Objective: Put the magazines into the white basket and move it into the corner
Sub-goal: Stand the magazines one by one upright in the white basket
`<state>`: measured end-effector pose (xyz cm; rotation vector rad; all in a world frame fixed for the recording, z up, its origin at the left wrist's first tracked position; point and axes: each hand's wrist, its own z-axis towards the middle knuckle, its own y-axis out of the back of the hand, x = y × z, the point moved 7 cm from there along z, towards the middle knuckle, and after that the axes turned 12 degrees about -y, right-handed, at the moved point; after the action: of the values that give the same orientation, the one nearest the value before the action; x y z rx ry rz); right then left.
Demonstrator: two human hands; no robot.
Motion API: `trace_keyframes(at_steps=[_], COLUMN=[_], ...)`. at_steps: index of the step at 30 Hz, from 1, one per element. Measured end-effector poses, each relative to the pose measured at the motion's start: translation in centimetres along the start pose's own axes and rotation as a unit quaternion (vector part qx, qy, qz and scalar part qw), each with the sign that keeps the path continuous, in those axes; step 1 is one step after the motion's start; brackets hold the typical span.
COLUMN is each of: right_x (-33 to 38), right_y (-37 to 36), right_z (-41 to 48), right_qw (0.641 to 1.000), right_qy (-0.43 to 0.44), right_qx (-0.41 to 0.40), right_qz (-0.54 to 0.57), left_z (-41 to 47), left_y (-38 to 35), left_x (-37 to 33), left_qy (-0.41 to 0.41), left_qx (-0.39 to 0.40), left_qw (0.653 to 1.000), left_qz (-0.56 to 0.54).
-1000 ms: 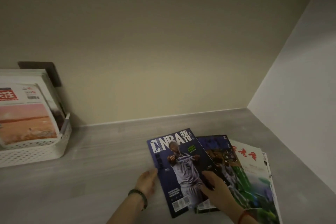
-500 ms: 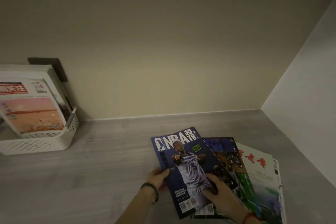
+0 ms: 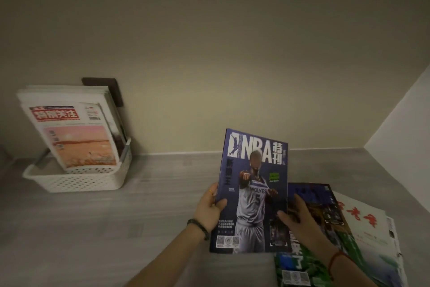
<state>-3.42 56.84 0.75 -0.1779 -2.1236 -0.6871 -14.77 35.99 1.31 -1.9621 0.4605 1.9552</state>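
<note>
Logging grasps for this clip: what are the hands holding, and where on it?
Both hold the NBA magazine: the left hand grips its left edge, the right hand pinches its right edge.

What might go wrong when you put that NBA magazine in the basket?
The left hand and right hand hold the NBA magazine only by its edges, so it might flop or slip. The magazines in the white basket stand tilted, so squeezing another in might tip them over.

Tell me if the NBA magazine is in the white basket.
Out: left hand and right hand hold the NBA magazine up, right of the white basket.
</note>
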Motion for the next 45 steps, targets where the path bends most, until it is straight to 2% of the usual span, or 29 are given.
trace_keyframes(at_steps=[3,5,15,19,24,28,33,38,42,45], right_x=[3.6,6.4,21.1,27.8,33.0,34.0,33.9,33.8,32.9,31.7], right_y=[-2.8,-5.5,-21.6,-26.7,-32.2,-35.9,-38.0,-38.7,-39.6,-40.7], right_z=[0.2,-0.1,-4.9,-6.2,-6.2,-4.9,-1.9,0.5,1.2,1.9], right_qw=[0.995,0.990,0.972,0.965,0.955,0.957,0.963,0.960,0.956,0.965], right_qy=[0.010,0.019,0.148,0.231,0.271,0.264,0.242,0.243,0.247,0.216], right_qx=[0.023,0.050,0.116,0.058,0.010,-0.007,-0.057,-0.079,-0.082,-0.079], right_qz=[0.101,0.127,0.138,0.111,0.118,0.120,0.107,0.116,0.132,0.123], left_z=[-0.2,-0.5,-1.5,-0.5,2.2,3.7,6.2,8.2,8.7,8.4], left_y=[5.0,8.9,31.3,38.6,46.6,50.4,52.1,53.1,54.1,54.7], left_x=[-2.9,-4.2,-11.2,-14.3,-14.5,-12.1,-7.4,-5.0,-5.3,-4.6], left_qy=[-0.062,-0.079,-0.138,-0.165,-0.131,-0.111,-0.070,-0.076,-0.106,-0.090], left_qx=[0.002,0.003,-0.113,-0.161,-0.250,-0.324,-0.367,-0.373,-0.368,-0.368], left_qw=[0.998,0.997,0.984,0.971,0.957,0.939,0.927,0.924,0.924,0.925], left_qz=[-0.018,-0.018,0.011,0.056,0.071,0.044,-0.009,-0.034,0.000,0.030])
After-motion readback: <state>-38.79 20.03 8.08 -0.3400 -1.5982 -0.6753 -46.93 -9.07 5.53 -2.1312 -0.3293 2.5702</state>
